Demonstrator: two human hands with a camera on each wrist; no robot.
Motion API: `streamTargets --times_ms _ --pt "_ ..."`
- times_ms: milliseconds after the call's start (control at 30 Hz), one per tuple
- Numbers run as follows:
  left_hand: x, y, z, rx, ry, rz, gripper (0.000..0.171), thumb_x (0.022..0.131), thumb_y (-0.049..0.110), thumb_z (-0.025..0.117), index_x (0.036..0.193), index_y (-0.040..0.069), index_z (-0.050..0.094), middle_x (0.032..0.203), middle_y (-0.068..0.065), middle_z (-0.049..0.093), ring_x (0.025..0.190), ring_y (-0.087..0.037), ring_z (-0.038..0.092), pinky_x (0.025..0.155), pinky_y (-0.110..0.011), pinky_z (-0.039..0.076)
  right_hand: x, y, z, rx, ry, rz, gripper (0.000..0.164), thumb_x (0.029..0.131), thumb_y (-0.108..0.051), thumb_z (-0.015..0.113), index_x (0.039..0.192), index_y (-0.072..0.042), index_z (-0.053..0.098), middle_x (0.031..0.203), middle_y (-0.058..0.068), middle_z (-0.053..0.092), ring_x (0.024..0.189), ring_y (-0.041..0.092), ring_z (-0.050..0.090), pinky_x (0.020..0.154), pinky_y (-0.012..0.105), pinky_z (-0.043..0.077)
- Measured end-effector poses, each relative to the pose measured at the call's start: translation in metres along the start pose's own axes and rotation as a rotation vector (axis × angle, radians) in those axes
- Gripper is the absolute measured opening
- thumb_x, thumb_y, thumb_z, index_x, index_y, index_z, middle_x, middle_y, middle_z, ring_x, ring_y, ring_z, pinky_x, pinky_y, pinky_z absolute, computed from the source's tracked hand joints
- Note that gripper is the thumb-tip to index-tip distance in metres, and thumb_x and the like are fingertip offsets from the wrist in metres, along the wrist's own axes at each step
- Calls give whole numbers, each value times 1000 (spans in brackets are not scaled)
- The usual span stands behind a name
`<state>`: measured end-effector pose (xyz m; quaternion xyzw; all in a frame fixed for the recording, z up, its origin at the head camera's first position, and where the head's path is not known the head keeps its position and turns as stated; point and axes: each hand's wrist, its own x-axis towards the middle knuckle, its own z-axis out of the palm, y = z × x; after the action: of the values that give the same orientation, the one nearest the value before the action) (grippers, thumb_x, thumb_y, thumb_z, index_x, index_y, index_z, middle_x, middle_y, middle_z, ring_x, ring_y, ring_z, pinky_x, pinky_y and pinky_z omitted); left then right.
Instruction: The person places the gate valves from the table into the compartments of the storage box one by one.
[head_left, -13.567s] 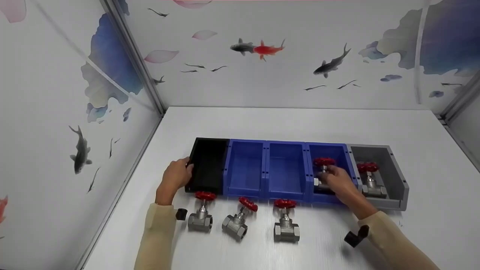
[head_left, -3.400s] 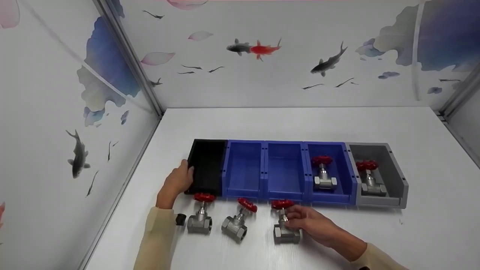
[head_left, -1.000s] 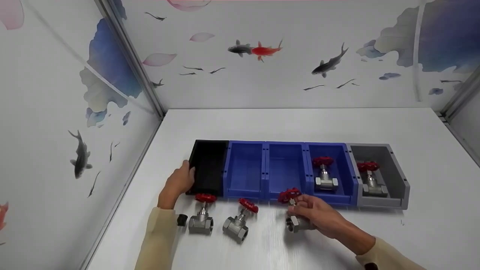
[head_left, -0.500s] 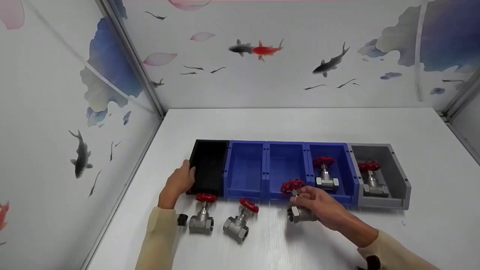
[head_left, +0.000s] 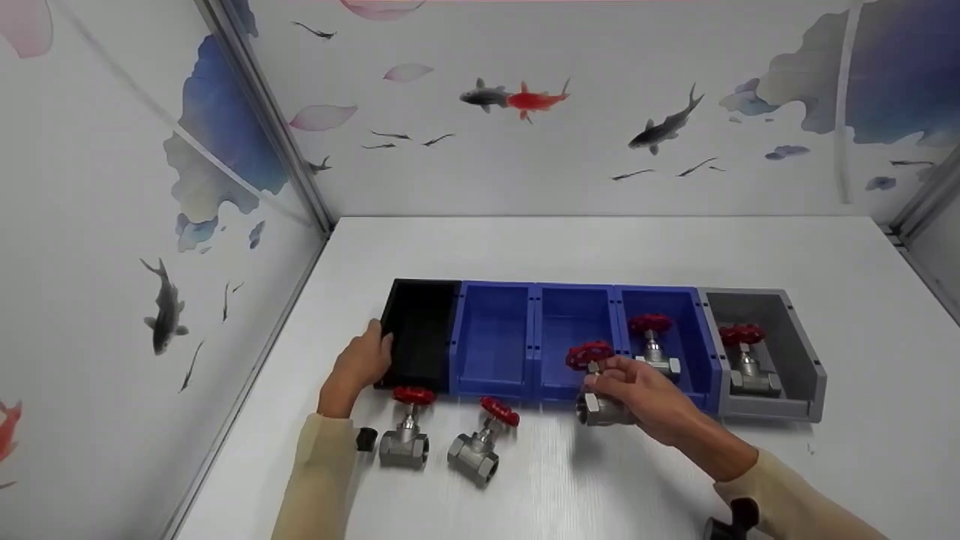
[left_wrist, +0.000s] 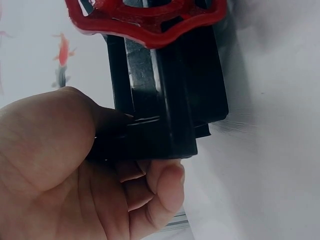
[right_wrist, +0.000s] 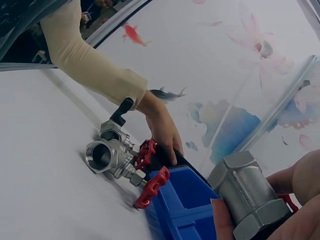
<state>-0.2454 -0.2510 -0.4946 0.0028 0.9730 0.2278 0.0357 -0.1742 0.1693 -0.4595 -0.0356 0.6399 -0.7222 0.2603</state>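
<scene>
My left hand (head_left: 358,367) grips the left wall of the black bin (head_left: 421,334), thumb over the rim (left_wrist: 145,135) in the left wrist view. My right hand (head_left: 651,396) pinches a metal valve (head_left: 600,409) below its red handwheel, above the table. This valve is in front of the right-hand one of two bare blue bins (head_left: 574,319), its handwheel overlapping the bin's front. In the right wrist view the hexagonal body (right_wrist: 247,192) shows close up, while the handwheel is mostly hidden. Two more valves, left (head_left: 405,448) and tilted (head_left: 474,454), lie before the bins.
One valve (head_left: 651,324) stands in the rightmost blue bin (head_left: 694,390), partly behind my right hand. Another valve (head_left: 754,381) sits in the grey bin (head_left: 799,409) at the row's right end. White panels with painted fish enclose the table (head_left: 600,251) at the back and sides.
My right hand let go of the valve in the rightmost blue bin, took hold of the third valve on the table and lifted it towards the bins. My left hand stays on the black bin.
</scene>
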Motion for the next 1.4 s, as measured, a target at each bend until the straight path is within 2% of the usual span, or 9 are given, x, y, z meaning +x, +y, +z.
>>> streamTargets --times_ms 167,267,633,733,900,1033,1200,1267,1400 --pt "0 -1 0 -6 2 2 28 106 22 41 119 -2 46 89 -22 64 77 -35 65 65 -49 49 3 -3 -1 -35 39 -16 31 95 -15 66 114 0 46 91 -3 58 81 8 53 63 19 42" --pt "0 -1 0 -15 2 4 27 106 22 41 118 -2 46 89 -22 64 76 -34 65 65 -48 49 4 -5 -2 -16 59 -4 36 95 -15 67 117 2 45 92 -2 59 80 8 55 62 18 42" --pt "0 -1 0 -22 -2 -3 29 106 22 41 120 -3 46 90 -22 64 77 -33 65 67 -48 50 16 -6 -2 -26 138 12 45 94 -16 69 125 5 44 96 0 61 84 10 59 69 19 50" --pt "0 0 0 -22 -6 -7 30 106 22 41 122 -3 46 91 -22 65 78 -33 65 68 -48 50 18 -6 -2 -4 139 8 43 94 -14 68 124 5 44 92 -1 60 82 10 57 70 20 50" --pt "0 0 -1 -17 -10 -11 28 107 22 40 121 -2 46 87 -20 64 73 -31 64 63 -46 49 22 -6 -1 28 144 9 39 94 -10 68 121 3 44 87 -4 58 72 7 53 60 19 45" --pt "-1 0 0 -11 -7 -15 27 107 22 40 119 -1 47 85 -19 63 71 -31 63 61 -45 48 24 -8 -1 34 150 23 43 93 -13 69 124 2 43 89 -3 60 70 7 53 58 20 46" --pt "0 1 0 -11 -2 -12 28 107 22 40 119 -2 47 86 -21 64 74 -33 64 64 -47 49 26 -10 1 90 138 33 53 94 -13 69 133 5 38 99 2 62 79 10 61 72 26 57" --pt "0 1 0 -7 0 -10 28 106 22 40 119 -2 47 87 -22 64 74 -33 64 64 -48 49 26 -11 1 93 144 35 56 94 -13 69 136 6 36 104 5 62 83 12 64 76 30 58" --pt "0 2 0 -5 2 -14 28 106 22 41 119 -2 47 87 -22 64 74 -34 64 64 -48 49 29 -12 3 48 176 27 57 95 -15 67 137 7 35 108 7 61 86 13 63 77 28 57"
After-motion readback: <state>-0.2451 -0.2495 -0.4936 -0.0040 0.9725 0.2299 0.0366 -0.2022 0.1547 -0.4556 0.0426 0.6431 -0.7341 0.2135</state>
